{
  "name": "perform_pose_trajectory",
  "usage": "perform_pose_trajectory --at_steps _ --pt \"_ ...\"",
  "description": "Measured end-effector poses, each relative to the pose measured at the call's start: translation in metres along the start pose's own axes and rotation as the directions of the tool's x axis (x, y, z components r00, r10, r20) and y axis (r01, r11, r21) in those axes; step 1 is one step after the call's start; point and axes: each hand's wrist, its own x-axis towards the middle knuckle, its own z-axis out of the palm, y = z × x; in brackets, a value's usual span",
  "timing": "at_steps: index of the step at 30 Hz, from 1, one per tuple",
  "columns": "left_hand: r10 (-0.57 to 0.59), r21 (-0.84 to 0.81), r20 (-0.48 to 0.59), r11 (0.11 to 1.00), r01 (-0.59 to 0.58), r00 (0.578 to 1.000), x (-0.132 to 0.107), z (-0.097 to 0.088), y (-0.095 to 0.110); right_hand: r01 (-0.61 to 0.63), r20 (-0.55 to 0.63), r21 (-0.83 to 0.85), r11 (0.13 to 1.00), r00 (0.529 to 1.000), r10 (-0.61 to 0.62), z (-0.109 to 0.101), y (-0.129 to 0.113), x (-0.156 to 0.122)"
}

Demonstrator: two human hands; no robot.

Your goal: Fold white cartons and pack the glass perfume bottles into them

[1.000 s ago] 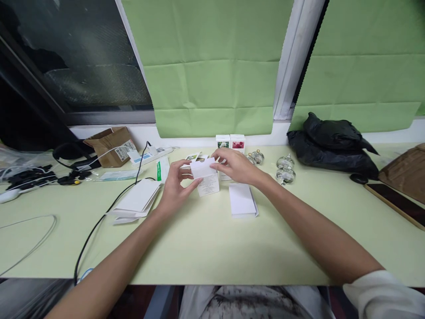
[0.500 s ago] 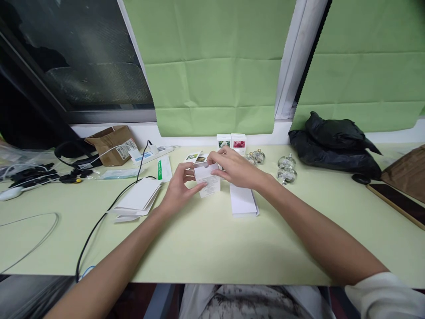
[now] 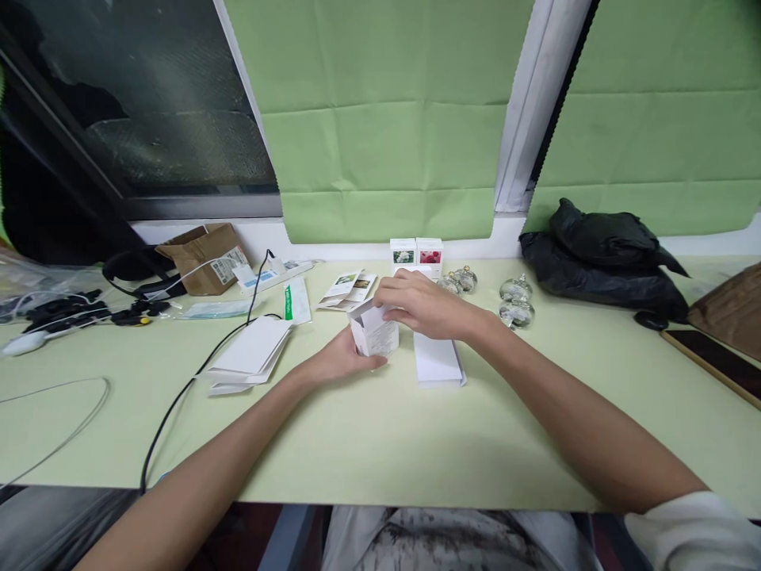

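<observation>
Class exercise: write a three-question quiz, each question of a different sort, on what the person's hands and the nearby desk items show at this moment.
1. True or false: both hands are on the small white box.
2. Which lies just right of that box? A) flat white cartons B) black bag C) brown cardboard box
3. Fill in: behind the right hand, by the wall, stand two small ___ boxes.

Key: 1 true, the left hand holds it from below; 2 A; 3 printed.
</observation>
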Motion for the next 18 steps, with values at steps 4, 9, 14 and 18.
perform_pose_trajectory --at_steps 4,9,14,18 --pt "-0.013 0.052 -0.05 0.999 0.016 0.999 0.001 -0.002 0.002 0.01 0.011 0.02 1.0 1.0 -0.01 -0.004 -0.006 -0.006" --pt "-0.049 0.111 -0.008 0.993 0.05 0.999 -0.001 -0.009 0.015 0.058 0.024 -0.021 0.998 0.998 -0.057 -0.006 -0.019 -0.013" --pt "0.019 0.138 0.026 0.99 -0.022 0.999 -0.003 -0.013 0.025 0.08 0.063 -0.017 0.997 0.995 -0.079 -0.008 -0.019 -0.013" --pt "0.039 0.171 0.025 0.984 -0.042 0.999 -0.003 -0.015 0.022 0.068 0.075 0.005 0.998 0.995 -0.068 -0.009 -0.018 -0.013"
